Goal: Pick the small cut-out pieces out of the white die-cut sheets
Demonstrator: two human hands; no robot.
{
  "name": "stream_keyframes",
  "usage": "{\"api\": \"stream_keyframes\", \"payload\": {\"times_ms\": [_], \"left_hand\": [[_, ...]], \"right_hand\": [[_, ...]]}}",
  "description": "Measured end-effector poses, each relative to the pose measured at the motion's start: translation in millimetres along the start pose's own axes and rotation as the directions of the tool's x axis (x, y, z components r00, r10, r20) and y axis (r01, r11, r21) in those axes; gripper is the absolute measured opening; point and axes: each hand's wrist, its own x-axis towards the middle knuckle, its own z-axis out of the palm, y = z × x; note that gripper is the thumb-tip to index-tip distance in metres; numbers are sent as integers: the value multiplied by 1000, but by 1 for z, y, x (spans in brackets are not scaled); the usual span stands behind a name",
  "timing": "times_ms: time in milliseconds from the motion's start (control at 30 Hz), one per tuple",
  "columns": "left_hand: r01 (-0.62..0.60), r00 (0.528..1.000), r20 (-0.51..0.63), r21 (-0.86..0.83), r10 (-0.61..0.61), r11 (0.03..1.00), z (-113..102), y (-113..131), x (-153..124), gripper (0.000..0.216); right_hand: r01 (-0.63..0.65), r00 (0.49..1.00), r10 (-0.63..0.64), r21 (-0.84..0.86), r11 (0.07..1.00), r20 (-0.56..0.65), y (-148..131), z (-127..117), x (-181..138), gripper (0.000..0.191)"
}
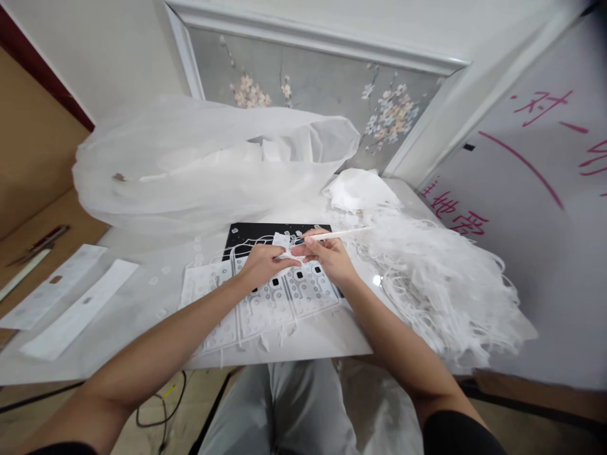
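My left hand (263, 262) is closed in a pinch on a small white piece, with thin white cords running around it. My right hand (327, 256) touches the same spot with its fingertips, closed around a slim white stick-like tool (339, 234) that points off to the right. Just beyond the fingers a small white tab (281, 239) stands up. Under both hands lie white sheets (265, 316) printed with grey rings and black squares, edged with white cord. A black mat (244, 232) shows behind them, with small clear bits on it.
To the right is a big heap of white corded pieces (441, 284). A large translucent white bag (203, 170) lies along the back wall. Two white strips (80, 309) rest at the left, near a cardboard surface with thin tools (45, 243). A whiteboard (535, 253) with red writing stands right.
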Motion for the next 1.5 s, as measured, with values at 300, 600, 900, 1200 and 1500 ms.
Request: {"api": "stream_keyframes", "payload": {"times_ms": [300,600,900,1200,1500], "left_hand": [[-66,995,-67,181,80,981,0,4,0,59],[-266,954,-56,288,294,920,-4,-2,6,33],[-291,957,7,102,291,951,-1,-4,6,29],[-471,880,89,52,466,880,-8,10,2,20],[-254,967,38,117,252,960,-4,1,-4,35]], "right_hand": [[-36,999,37,88,995,-10,5,2,2,37],[-65,998,65,117,991,0,8,3,2,39],[-2,988,7,36,999,-153,14,-12,15,40],[31,979,-49,-90,995,-198,11,-16,16,36],[143,962,-225,-420,896,-153,18,-22,17,33]]}}
